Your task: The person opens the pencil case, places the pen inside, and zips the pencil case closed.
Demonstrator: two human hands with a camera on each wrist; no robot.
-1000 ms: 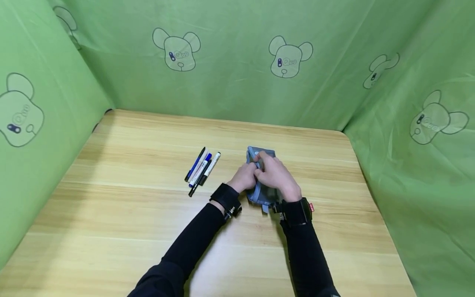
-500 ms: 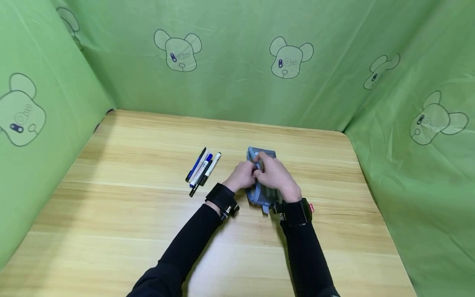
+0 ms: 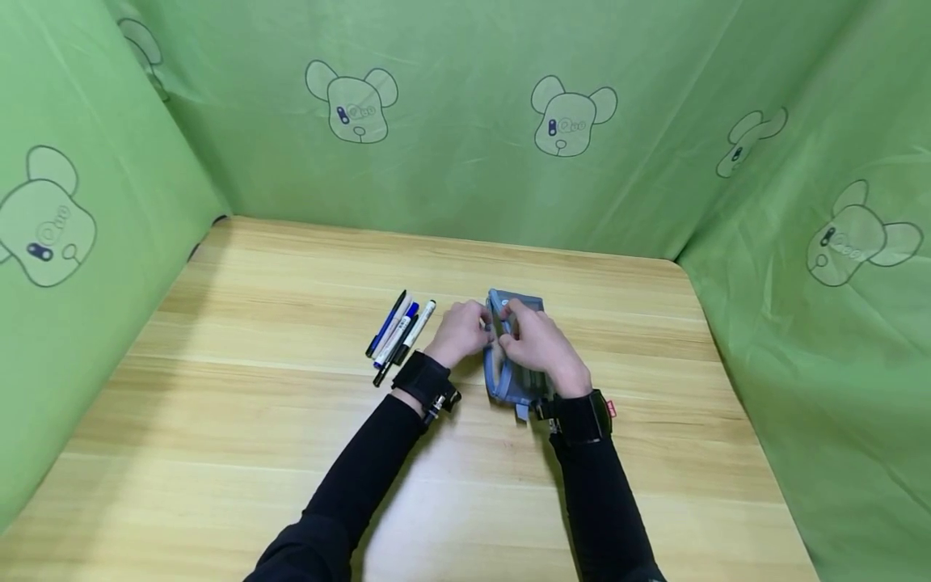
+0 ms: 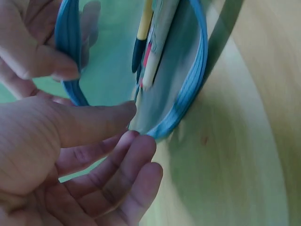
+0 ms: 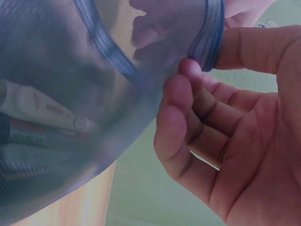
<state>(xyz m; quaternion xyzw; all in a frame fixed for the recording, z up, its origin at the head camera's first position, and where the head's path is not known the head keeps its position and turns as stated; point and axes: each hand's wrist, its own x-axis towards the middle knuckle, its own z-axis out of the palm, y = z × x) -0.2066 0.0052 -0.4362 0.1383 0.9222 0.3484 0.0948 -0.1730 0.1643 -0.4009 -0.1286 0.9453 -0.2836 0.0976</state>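
On a pale wooden table (image 3: 240, 420) walled in by green cloth printed with cartoon bears (image 3: 570, 113), a person in black sleeves works both hands at a blue-grey mesh pencil pouch (image 3: 512, 380) lying near the middle of the tabletop, its long side running away from the person. Left hand (image 3: 460, 330) sits at the pouch's left edge, thumb and fingers curled toward the blue zipper rim (image 4: 188, 101); the left wrist view shows the thumb laid against the rim and the fingertips just under it, pulling the mouth wide. Right hand (image 3: 534, 343) lies over the top of the pouch, and the right wrist view shows its thumb and curled fingers (image 5: 181, 122) pinching the opposite rim and the mesh wall beneath it. Through the opened mouth several pens (image 4: 150, 44) can be seen inside, lying lengthwise along the pouch; the mesh wall shows the same pens faintly from the other side. A loose cluster of pens and markers (image 3: 398, 330) lies on the table just to the left of the left hand, side by side and angled away from the person, close to the hand but, as far as the head view shows, not touching it. Black bands circle both wrists
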